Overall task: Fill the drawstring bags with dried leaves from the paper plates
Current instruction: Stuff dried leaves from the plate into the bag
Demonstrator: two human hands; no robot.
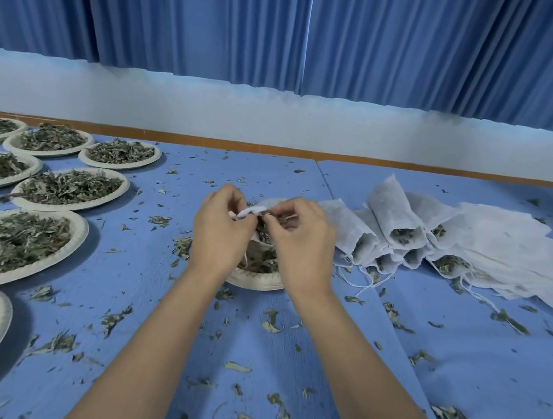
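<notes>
Over a paper plate [254, 282] of dried leaves in the middle of the blue table, both my hands work on one white drawstring bag [257, 210]. My left hand [223, 224] pinches the bag's rim on the left. My right hand [299, 236] has its fingers curled at the bag's mouth, pinching dried leaves there. Most of the bag and the plate is hidden behind my hands. A heap of filled bags [392, 236] lies on its side at the right, leaves showing in their mouths.
Several leaf-filled paper plates [71, 186] stand in rows on the left. A stack of flat white bags [522, 251] lies at the far right. Loose leaves [272, 326] are scattered over the table. A white wall and blue curtains stand behind.
</notes>
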